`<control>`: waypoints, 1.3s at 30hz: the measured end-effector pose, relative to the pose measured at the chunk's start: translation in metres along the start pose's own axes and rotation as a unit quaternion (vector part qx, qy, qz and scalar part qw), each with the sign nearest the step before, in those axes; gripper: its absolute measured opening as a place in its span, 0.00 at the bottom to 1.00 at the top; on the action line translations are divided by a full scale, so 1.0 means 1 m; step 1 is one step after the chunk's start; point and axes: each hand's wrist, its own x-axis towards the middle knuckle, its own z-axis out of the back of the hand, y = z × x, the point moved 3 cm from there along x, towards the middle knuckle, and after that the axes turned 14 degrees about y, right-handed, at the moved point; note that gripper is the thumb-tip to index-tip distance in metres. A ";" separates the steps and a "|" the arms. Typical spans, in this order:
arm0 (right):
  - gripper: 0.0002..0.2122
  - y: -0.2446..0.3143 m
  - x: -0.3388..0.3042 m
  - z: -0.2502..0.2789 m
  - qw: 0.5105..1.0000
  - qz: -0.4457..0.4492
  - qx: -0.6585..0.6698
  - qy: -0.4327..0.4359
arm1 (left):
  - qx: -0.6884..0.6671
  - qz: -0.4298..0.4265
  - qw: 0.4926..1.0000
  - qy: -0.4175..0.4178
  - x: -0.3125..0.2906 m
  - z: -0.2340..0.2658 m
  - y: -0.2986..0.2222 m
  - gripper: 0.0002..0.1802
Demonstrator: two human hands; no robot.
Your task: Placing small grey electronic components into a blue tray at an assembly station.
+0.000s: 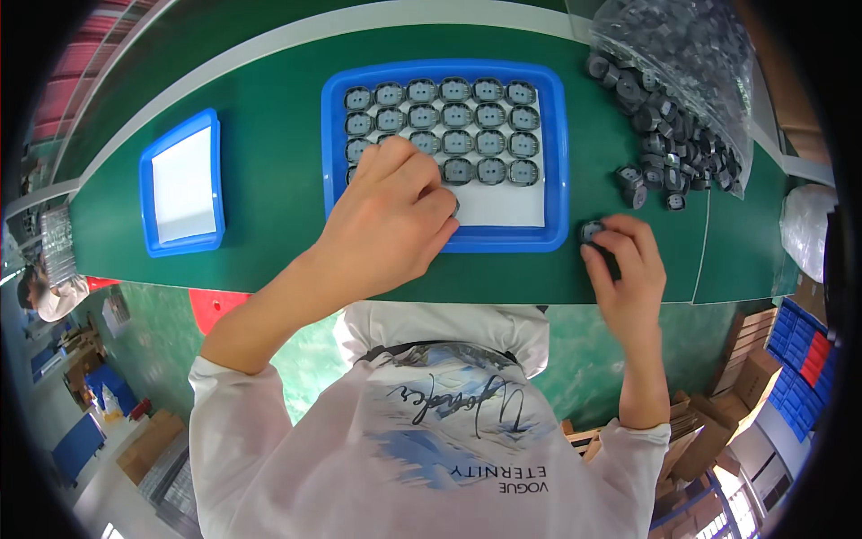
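A blue tray [557, 162] with a white liner holds neat rows of small dark grey rounded plastic parts [456, 114], each with small holes in its lighter face. My left hand [391, 211] reaches over the tray's near left area, fingers curled down and closed. Whatever it grips is hidden beneath it; the edge of one grey part shows beside the little-finger side. To the right of the tray, my right hand [628, 265] pinches a single grey plastic part [591, 232] between thumb and fingers, just above the green table.
Loose grey parts [669, 144] spill from a clear plastic bag [691, 45] at the far right. A smaller blue tray [218, 180] with a white liner lies at left on the green table [269, 162]. A red stool [215, 308] stands below the front edge.
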 end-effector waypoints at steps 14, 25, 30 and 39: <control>0.07 0.062 0.094 -0.025 0.968 0.217 -0.005 0.130 | -0.029 -0.043 0.998 -0.038 -0.009 0.005 0.012 0.10; 0.05 0.067 0.098 -0.035 0.961 0.241 -0.042 0.130 | -0.040 -0.028 0.999 0.012 -0.012 0.008 0.015 0.15; 0.05 0.067 0.097 -0.036 0.964 0.236 -0.038 0.115 | -0.040 -0.035 0.998 0.014 -0.008 0.008 0.012 0.15; 0.10 0.008 0.054 0.012 0.985 -0.037 0.101 -0.139 | -0.064 -0.084 0.992 -0.071 0.023 0.023 -0.009 0.15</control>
